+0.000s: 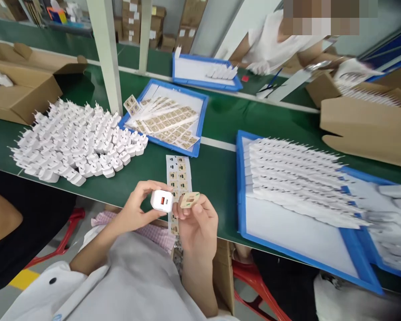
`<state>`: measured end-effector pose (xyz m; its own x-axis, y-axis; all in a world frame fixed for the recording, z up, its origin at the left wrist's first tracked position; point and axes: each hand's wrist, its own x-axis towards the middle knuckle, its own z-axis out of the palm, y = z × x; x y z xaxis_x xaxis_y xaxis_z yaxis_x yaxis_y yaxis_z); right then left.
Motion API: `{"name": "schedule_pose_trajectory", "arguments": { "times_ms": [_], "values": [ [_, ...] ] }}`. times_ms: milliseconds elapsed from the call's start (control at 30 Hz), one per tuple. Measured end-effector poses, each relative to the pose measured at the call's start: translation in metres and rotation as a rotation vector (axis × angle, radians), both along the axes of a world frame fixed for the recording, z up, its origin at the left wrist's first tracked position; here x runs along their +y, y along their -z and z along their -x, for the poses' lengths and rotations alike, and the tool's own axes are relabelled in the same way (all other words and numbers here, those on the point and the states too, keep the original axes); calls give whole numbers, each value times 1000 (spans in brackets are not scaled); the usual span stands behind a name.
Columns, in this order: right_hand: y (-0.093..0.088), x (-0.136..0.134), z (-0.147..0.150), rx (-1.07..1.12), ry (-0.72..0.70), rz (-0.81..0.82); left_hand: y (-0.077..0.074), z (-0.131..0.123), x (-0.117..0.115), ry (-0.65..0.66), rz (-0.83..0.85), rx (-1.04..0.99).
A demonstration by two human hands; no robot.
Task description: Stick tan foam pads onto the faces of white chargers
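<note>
My left hand [137,207] is closed around a small white charger [162,200] with an orange port facing me. My right hand [195,223] pinches a tan sticker [189,199] right beside the charger. Both hands hover over the near edge of the green table [217,174]. A strip of sticker sheet [178,178] lies on the table just behind my hands. A big pile of white chargers [76,142] covers the table to the left.
A blue tray with sticker sheets [167,118] lies behind the strip. A large blue tray [304,240] at right holds rows of white chargers. Cardboard boxes stand at far left [23,84] and far right [367,120]. Another person in white [274,40] works across the table.
</note>
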<state>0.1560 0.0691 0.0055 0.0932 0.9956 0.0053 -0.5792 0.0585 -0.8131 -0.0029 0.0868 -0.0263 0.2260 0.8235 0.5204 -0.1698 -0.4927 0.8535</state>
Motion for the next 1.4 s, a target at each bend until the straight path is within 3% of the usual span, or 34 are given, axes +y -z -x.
{"name": "schedule_pose_trajectory", "arguments": {
  "times_ms": [100,200,567,767,933,1167,1400],
  "values": [
    [-14,-16,11,4,3,-18,-3,-8,-14,135,6,-77],
    [-15,-25,16,-11,3,3,-3,-8,-15,216,38,-31],
    [-7,-25,18,-88,11,31,2,-6,-12,239,206,-63],
    [-3,-10,28,-135,383,-30,5,-20,-26,250,196,49],
    [-2,2,32,-222,564,-209,13,-44,-33,131,76,-152],
    [-7,18,34,-354,862,-400,7,-42,-31,234,387,-127],
    [-10,30,36,-410,819,-239,20,-44,-22,32,71,-52]
  ]
}}
